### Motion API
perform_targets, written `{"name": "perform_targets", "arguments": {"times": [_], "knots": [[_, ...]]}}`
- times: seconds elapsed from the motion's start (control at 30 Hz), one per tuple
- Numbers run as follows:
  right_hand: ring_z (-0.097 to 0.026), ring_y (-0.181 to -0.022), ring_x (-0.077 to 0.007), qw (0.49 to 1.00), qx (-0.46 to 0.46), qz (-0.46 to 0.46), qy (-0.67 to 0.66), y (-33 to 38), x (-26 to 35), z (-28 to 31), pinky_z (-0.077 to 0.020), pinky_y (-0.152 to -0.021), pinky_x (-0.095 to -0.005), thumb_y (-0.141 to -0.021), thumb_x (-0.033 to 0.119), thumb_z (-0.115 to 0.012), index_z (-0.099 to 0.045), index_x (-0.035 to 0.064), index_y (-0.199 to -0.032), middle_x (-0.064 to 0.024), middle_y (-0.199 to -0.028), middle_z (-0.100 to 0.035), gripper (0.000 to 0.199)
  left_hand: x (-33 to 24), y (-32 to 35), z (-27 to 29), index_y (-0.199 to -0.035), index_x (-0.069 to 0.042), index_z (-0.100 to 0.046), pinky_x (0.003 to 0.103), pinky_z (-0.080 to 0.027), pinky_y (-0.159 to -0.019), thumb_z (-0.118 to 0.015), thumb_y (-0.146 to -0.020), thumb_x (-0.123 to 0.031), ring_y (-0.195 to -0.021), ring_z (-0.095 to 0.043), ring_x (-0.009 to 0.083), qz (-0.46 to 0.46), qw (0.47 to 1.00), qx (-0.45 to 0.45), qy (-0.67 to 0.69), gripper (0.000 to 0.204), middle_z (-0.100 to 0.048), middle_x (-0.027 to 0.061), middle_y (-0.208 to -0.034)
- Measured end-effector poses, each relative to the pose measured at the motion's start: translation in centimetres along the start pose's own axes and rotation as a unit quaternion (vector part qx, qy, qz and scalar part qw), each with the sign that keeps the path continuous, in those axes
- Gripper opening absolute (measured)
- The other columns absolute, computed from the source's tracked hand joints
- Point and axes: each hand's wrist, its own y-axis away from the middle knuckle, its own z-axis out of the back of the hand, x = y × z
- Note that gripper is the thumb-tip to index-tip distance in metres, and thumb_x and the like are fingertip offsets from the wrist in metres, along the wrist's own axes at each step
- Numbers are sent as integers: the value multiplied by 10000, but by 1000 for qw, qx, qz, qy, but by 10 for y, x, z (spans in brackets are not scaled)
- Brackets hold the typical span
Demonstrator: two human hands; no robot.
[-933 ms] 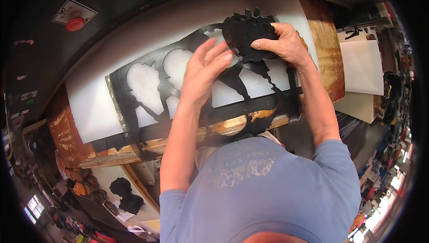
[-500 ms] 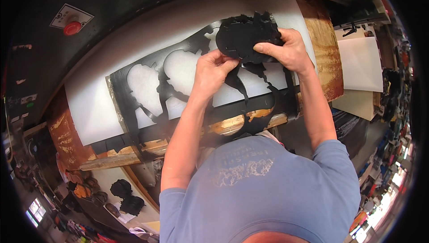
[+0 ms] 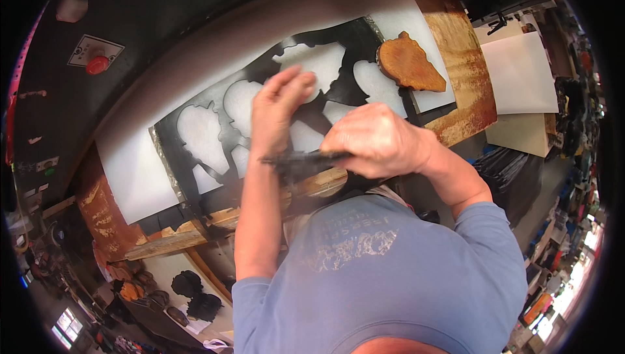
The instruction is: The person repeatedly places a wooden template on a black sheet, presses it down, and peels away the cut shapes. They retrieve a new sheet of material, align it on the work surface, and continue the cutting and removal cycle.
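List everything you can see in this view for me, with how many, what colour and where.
Black sheet: 1, black, several holes cut through, centre
White board: 1, white, under the black sheet
Shaped block: 1, orange-brown, at the sheet's right end
Dark flat piece: count unclear, black, blurred, in the right hand
Wooden surface: count unclear, brown, beneath, showing at both ends
Large button: 1, red, upper left
White panel: 1, white, far right
Black cut-outs: two clusters, black, lower left
Window: 1, bright, bottom left
Background clutter: too small to count, mixed colours, right edge
T-shirt: 1, blue, lower centre
Left hand: 1, bare, over the sheet, apparently empty
Right hand: 1, bare, centre
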Motion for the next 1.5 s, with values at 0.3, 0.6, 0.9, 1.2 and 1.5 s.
{"name": "perform_targets", "arguments": {"times": [0.3,0.6,0.9,1.2,1.5], "knots": [[-618,-622,-417,960,219,-172,6,-1,-12,17,-495,-570,-463,-853,179,-758,-663,-1,-836,-211,-654,-609,204,-51,84,1,-1478,8,-581,391,-527,-1064,-770,-938,-113,-1208,-706,257,-62,896,232,-372,585,-730,207,-1309],[-686,-1083,-299,987,-6,-162,-24,1,-47,-3,-546,-956,-400,-839,178,-843,-640,4,-1333,-136,-1170,-723,562,-42,88,16,-1176,-32,-740,375,-588,-815,-742,-915,-20,-916,-756,311,-203,862,29,-463,261,-765,162,-1055],[-646,-1150,-156,868,-181,-343,-312,17,-68,-68,-517,-1026,-317,-1069,201,-668,-623,-6,-1307,-88,-1190,-693,318,-10,78,23,-1336,-23,-631,367,-581,-861,-703,-894,61,-957,-751,291,-228,874,10,-430,456,-739,177,-1105],[-539,-819,-16,855,-278,-296,-322,-5,-49,-79,-452,-727,-190,-1058,139,-683,-701,14,-1194,45,-919,-651,186,-3,108,11,-1643,-78,-349,356,-506,-1053,-735,-968,-30,-1187,-650,202,-196,951,-119,-207,779,-676,139,-1321],[-634,-980,-78,877,-253,-280,-298,-1,-26,-74,-524,-867,-248,-999,99,-734,-697,1,-1196,-34,-1051,-719,223,41,147,-6,-1474,52,-518,381,-452,-1143,-486,-1143,-343,-1345,-561,224,-206,971,-99,67,516,-583,161,-1453]]}}
